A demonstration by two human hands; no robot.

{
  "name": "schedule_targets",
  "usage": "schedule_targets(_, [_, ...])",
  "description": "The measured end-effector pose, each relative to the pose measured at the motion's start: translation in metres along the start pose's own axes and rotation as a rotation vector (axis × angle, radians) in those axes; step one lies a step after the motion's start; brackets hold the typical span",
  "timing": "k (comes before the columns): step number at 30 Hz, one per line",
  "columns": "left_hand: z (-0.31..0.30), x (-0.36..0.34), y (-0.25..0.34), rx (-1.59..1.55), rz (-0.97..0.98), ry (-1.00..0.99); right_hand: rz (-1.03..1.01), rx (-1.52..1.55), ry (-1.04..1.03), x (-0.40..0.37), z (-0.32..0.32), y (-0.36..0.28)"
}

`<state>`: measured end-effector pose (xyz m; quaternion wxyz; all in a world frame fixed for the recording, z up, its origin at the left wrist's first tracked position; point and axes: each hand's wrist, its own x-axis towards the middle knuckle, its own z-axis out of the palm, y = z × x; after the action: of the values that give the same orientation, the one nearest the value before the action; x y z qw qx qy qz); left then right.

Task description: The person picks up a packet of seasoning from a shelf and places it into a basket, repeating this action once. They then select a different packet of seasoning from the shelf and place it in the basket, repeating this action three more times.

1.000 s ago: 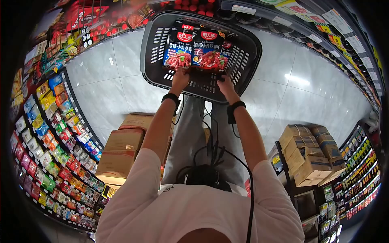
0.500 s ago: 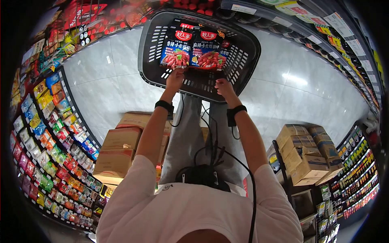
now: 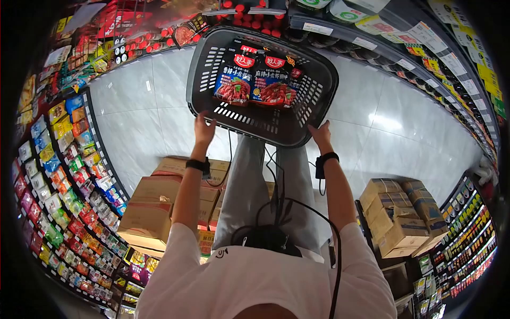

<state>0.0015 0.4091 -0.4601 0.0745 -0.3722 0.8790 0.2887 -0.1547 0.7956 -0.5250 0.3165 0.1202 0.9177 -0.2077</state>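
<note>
A dark plastic basket (image 3: 212,114) with slotted walls sits ahead of my legs. Inside it, toward its far left part, several dark food packets lie face up; a blue-and-black packet (image 3: 234,80) is beside another packet with red food pictured on it (image 3: 273,82). My left hand (image 3: 204,129) is at the basket's near-left rim, thumb and fingers apart. At the near-right corner, my right hand (image 3: 320,135) meets the rim, its fingers also apart. Neither hand holds a packet. Both wrists wear black bands.
Stacked cardboard boxes stand left (image 3: 146,212) and right (image 3: 396,220) of my legs. Shelves of coloured packets (image 3: 66,181) curve along the left. More shelving with price labels (image 3: 406,65) runs along the upper right. Black cables (image 3: 283,175) hang in front of me.
Both hands have moved out of the basket's near part and outward to its corners, and their fingers have spread. The packets remain inside; the basket appears slightly lower and turned in view.
</note>
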Motion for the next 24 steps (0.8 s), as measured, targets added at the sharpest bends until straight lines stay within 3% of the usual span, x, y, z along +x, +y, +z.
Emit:
schedule_targets(3, [0.007,0.049,-0.065,0.052,-0.146,0.107,-0.002,0.159,-0.038,0.024,0.013,0.006])
schedule_targets(5, [-0.008,0.083,-0.070,0.104,-0.216,0.138,0.067,0.256,-0.066,0.036,0.010,-0.003])
schedule_targets(7, [-0.023,0.117,-0.059,0.130,-0.286,0.046,0.109,0.365,-0.079,0.055,0.013,0.001])
schedule_targets(11, [-0.021,0.170,-0.049,0.099,-0.065,-0.062,0.084,0.553,-0.096,0.074,0.016,0.006])
schedule_targets(14, [-0.016,0.195,-0.034,-0.005,-0.056,-0.238,0.133,0.704,-0.185,0.083,0.015,0.012])
schedule_targets(17, [-0.015,0.210,-0.034,0.100,-0.150,-0.264,0.205,0.901,-0.179,0.066,0.005,-0.011])
schedule_targets(18, [-0.015,0.212,-0.037,0.108,-0.090,-0.249,0.195,0.937,-0.223,0.065,0.003,-0.014])
schedule_targets(21, [-0.016,0.218,-0.043,0.137,-0.144,-0.334,0.226,0.982,-0.286,0.051,-0.014,-0.043])
schedule_targets(24, [-0.015,0.209,-0.064,0.139,-0.123,-0.277,0.217,0.947,-0.273,0.051,-0.012,-0.048])
